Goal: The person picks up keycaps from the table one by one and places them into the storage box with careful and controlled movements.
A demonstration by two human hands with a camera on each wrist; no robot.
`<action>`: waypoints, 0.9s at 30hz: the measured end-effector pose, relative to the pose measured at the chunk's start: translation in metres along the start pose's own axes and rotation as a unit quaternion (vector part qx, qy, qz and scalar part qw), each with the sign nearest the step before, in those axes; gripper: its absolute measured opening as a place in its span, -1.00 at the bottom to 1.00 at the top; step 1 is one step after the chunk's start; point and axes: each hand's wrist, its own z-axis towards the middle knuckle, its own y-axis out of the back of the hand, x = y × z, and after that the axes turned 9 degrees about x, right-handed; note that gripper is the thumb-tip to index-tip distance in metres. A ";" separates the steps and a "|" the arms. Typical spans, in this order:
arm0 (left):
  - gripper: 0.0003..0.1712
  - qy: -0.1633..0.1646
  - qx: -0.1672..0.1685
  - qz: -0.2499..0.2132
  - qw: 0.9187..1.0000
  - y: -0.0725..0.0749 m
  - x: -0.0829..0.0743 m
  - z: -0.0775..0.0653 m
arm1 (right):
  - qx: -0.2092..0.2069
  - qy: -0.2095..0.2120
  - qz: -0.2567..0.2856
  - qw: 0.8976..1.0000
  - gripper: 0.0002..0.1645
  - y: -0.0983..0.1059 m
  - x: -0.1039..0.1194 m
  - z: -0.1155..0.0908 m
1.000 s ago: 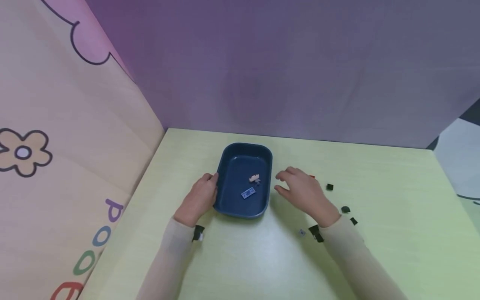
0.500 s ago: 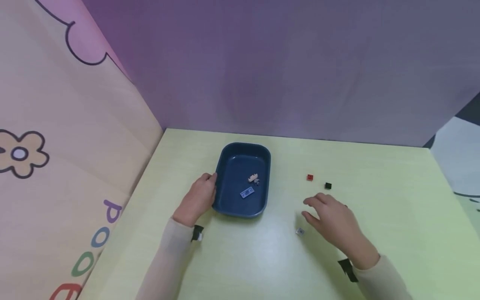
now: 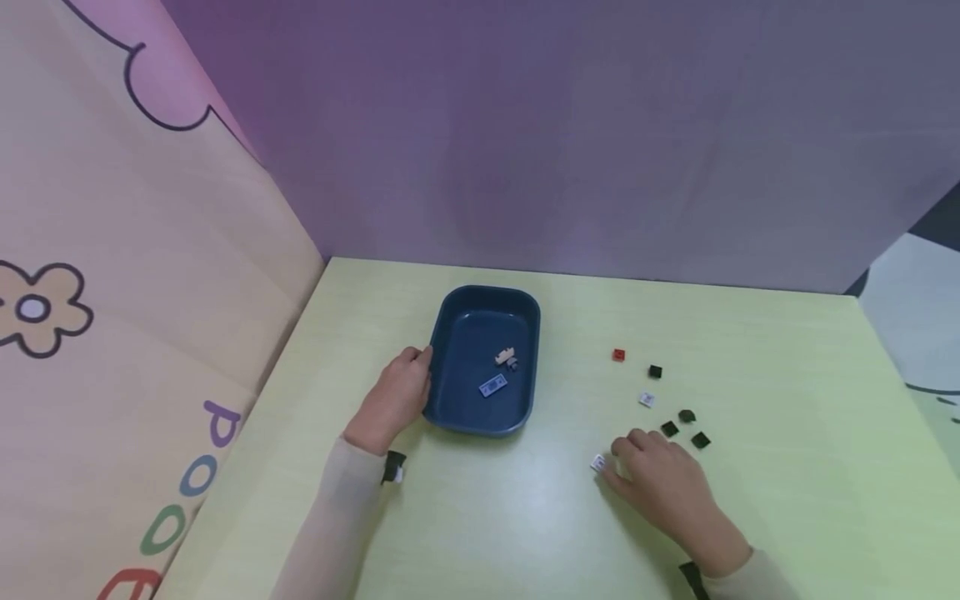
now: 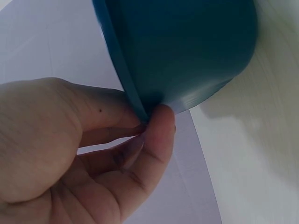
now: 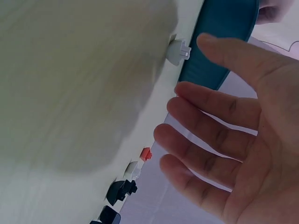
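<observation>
My left hand point(image 3: 392, 398) grips the left rim of a dark blue tray point(image 3: 483, 426); in the left wrist view its thumb and fingers pinch the tray's edge point(image 4: 128, 86). Inside the tray lie a light blue rectangular piece point(image 3: 492, 385), a beige piece point(image 3: 505, 356) and a small grey piece point(image 3: 512, 364). My right hand point(image 3: 663, 483) is low over the table, beside a small white toy-brick-like piece point(image 3: 597, 462). In the right wrist view that white piece point(image 5: 176, 51) sits near the thumb tip, and the relaxed fingers hold nothing.
Right of the tray lie a red piece point(image 3: 618, 355), a black piece point(image 3: 656, 372), another white piece point(image 3: 647, 400) and several dark pieces point(image 3: 687, 415) beyond my right hand. A purple backdrop point(image 3: 525, 167) rises behind the table, and a patterned panel point(image 3: 187, 292) borders its left.
My right hand has moved from beside the tray toward the front right and down to the near white piece, uncovering the red, white and dark pieces. My left hand stays on the tray's rim.
</observation>
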 end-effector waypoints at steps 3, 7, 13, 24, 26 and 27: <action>-0.50 -0.002 -0.003 0.001 1.000 0.000 0.000 0.000 | 0.014 -0.003 -0.012 1.000 -0.64 -0.001 0.000 0.000; -0.50 -0.001 -0.005 0.002 1.000 0.000 -0.001 0.000 | 0.018 0.003 -0.017 1.000 -0.64 -0.003 -0.001 0.001; -0.50 -0.008 -0.011 0.006 1.000 -0.001 0.001 0.000 | 0.010 0.011 -0.018 1.000 -0.69 -0.006 -0.001 0.002; -0.49 -0.003 -0.009 0.001 1.000 -0.001 0.000 0.000 | 0.003 0.014 -0.012 1.000 -0.75 -0.010 0.000 0.003; -0.49 -0.003 -0.011 0.001 1.000 -0.001 0.000 0.000 | 0.003 0.014 -0.006 1.000 -0.77 -0.011 0.000 0.004; -0.49 -0.003 -0.012 0.000 1.000 -0.001 0.000 0.000 | 0.002 0.015 -0.003 1.000 -0.78 -0.011 0.000 0.004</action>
